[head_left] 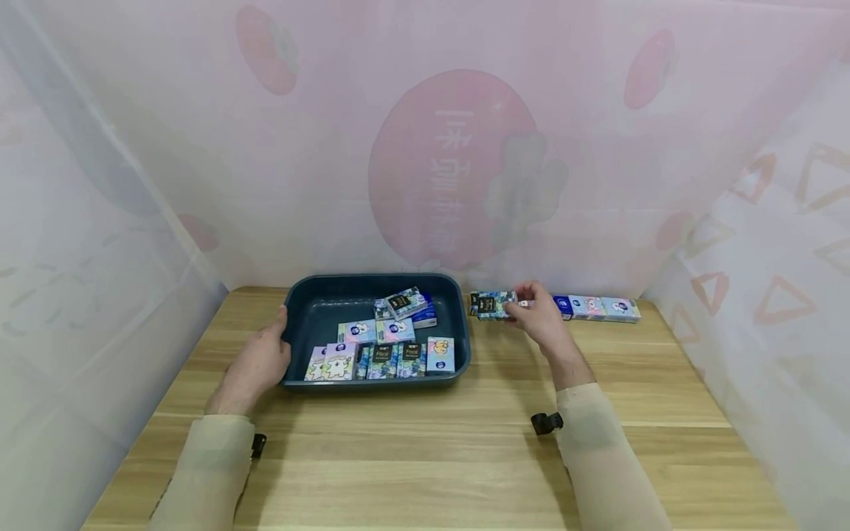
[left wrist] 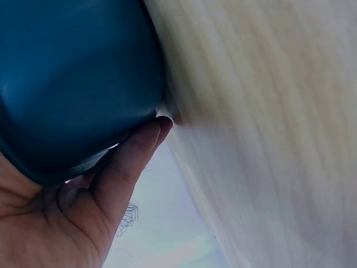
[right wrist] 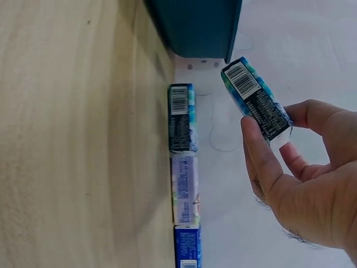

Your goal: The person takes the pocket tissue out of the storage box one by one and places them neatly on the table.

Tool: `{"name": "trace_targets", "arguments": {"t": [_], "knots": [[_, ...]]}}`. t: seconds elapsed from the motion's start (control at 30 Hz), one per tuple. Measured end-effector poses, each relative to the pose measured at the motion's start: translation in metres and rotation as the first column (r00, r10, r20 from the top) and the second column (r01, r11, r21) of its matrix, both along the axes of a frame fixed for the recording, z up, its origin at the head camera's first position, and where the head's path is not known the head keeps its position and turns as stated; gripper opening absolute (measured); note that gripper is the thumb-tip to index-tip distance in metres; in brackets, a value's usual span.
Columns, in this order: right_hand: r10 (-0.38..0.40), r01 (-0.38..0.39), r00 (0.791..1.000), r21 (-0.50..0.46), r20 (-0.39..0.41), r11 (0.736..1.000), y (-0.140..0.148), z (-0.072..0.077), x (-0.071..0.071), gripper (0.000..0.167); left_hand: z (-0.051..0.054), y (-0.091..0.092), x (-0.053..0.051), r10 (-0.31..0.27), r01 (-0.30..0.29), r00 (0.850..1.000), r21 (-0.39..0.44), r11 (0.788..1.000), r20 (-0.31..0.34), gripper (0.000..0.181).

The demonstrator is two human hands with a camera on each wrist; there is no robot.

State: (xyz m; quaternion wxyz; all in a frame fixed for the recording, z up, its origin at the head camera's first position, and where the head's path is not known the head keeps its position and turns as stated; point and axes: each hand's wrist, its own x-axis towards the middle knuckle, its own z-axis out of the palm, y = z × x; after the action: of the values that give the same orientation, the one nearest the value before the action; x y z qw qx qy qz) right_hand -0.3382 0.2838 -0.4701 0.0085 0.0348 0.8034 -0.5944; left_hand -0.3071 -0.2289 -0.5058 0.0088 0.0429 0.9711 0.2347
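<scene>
My left hand (head_left: pixel 260 360) grips the left end of a dark teal tray (head_left: pixel 312 296), its thumb at the rim. In the left wrist view, fingers lie against the outside of the tray wall (left wrist: pixel 83 84). My right hand (head_left: pixel 543 323) pinches a dark floral tissue pack (right wrist: pixel 256 100) between thumb and fingers, just right of the tray. The held pack is apart from the row on the table, where another dark floral pack (right wrist: pixel 181 117), a purple pack (right wrist: pixel 184 190) and a blue pack (right wrist: pixel 188 245) lie end to end.
Several tissue packs lie in the tray, among them lilac packs (head_left: pixel 340 361) and floral ones (head_left: pixel 382 361); some overlap at the back. The row reaches right to a pastel pack (head_left: pixel 621 309). A pink printed curtain (head_left: pixel 299 184) hangs behind the wooden table (head_left: pixel 398 464).
</scene>
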Motion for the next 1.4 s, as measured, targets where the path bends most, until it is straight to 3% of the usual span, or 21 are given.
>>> {"name": "trace_targets", "arguments": {"t": [0.33,0.9,1.13,1.3,1.4], "knots": [[0.017,-0.026,0.997,0.116,0.078,0.993,-0.003,-0.016,-0.003,0.044,-0.002,0.0,-0.001,-0.002,0.002,1.0,0.018,1.0,-0.006,0.077],[0.04,-0.056,0.989,0.106,0.144,0.993,-0.006,-0.036,-0.011,0.047,-0.001,0.0,0.0,-0.003,0.004,1.0,0.02,1.0,-0.005,0.077],[0.089,-0.112,0.989,0.208,0.118,0.972,0.026,-0.079,-0.043,0.066,-0.001,0.0,-0.001,0.009,-0.009,1.0,0.014,1.0,0.014,0.077],[0.112,-0.142,0.987,0.285,0.119,0.948,0.023,-0.072,-0.039,0.065,-0.001,0.001,-0.002,0.024,-0.024,0.999,0.011,1.0,0.034,0.077],[0.126,-0.157,0.985,0.298,0.12,0.942,0.011,-0.049,-0.021,0.063,0.0,0.001,-0.002,0.022,-0.022,0.999,0.012,1.0,0.035,0.077]]}}
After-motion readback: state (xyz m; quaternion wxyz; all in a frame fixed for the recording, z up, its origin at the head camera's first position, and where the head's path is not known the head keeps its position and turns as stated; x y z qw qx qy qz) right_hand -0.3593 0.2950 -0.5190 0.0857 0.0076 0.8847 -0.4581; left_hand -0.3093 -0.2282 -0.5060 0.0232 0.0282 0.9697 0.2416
